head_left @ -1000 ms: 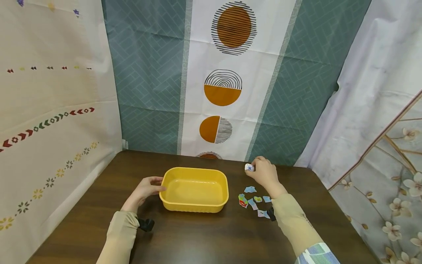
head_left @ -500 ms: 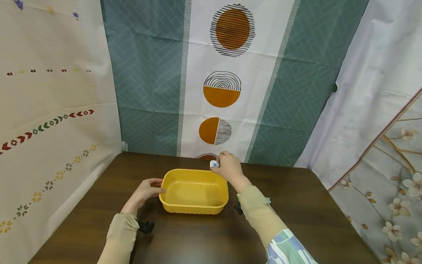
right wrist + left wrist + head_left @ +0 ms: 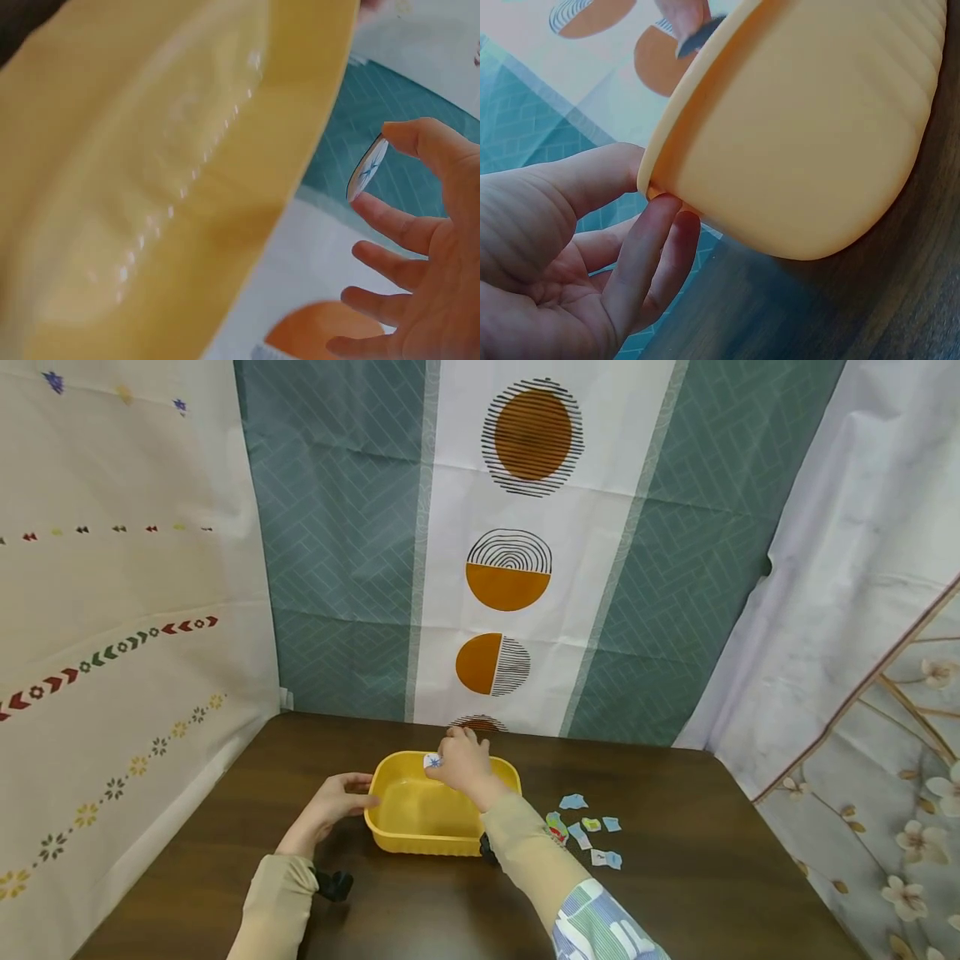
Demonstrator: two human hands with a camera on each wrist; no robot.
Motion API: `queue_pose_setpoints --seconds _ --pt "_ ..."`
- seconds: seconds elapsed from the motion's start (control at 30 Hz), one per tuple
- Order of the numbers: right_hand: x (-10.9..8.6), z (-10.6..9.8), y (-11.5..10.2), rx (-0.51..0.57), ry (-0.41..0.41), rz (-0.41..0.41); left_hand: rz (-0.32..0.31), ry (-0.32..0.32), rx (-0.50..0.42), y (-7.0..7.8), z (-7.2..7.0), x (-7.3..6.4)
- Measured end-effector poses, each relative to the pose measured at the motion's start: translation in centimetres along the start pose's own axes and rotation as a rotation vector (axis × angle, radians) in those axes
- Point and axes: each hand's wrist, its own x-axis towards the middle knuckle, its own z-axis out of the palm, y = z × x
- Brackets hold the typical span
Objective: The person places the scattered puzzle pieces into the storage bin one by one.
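one white piece [image 3: 432, 761] with one blue star, pinched in the fingers of the right hand [image 3: 467, 766] above one yellow tray [image 3: 423, 817], left hand [image 3: 330, 802] with fingers pinching the tray's left rim, at least six small cutouts [image 3: 579, 836] to the right, one brown surface [image 3: 690, 835]

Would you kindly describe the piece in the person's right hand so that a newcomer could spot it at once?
On the brown table is a yellow tray. At its far rim in the head view, the person's right hand pinches a small white piece between thumb and forefinger. Unlike the loose pieces to the tray's right, it is held up and bears a blue star-like mark.
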Motion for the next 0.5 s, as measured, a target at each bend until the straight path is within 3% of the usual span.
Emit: queue_pose_setpoints --seconds 0.23,0.5 --pt "0.9 2.8 -2.3 -0.033 -0.039 -0.006 0.003 0.012 -0.023 -0.2 0.1 -0.1" --pt "1.6 5.2 -3.4 -0.120 -0.100 0.025 0.023 0.007 -0.044 0.1 0.2 -0.2"
